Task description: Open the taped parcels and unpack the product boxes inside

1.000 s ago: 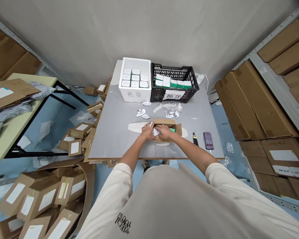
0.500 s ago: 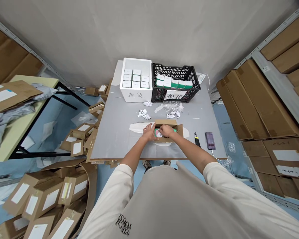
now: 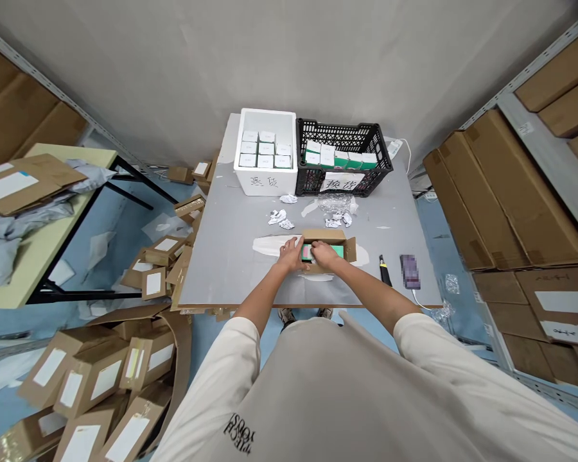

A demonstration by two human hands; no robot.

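Note:
A small open cardboard box (image 3: 325,233) lies near the front middle of the grey table, its right flap folded out. Inside it is a green box (image 3: 337,251) with a pink patch at its left. My left hand (image 3: 290,254) grips the cardboard box's left end, fingers over the far edge and thumb near the front. My right hand (image 3: 324,255) reaches into the box over the green box, its fingers curled. A bit of white shows under those fingertips, but what they hold is hidden.
Behind stand a white foam bin (image 3: 266,186) and a black crate (image 3: 380,163), both holding small white-and-green boxes. Crumpled paper (image 3: 277,217) and bubble wrap (image 3: 334,203) lie before them. A utility knife (image 3: 385,271) and a phone (image 3: 410,272) are at right. Cartons (image 3: 108,359) fill the left floor.
Less white crumpled paper shows inside the cardboard box, and more of the green box is visible. My right hand has shifted only slightly; my left hand stays on the box's end.

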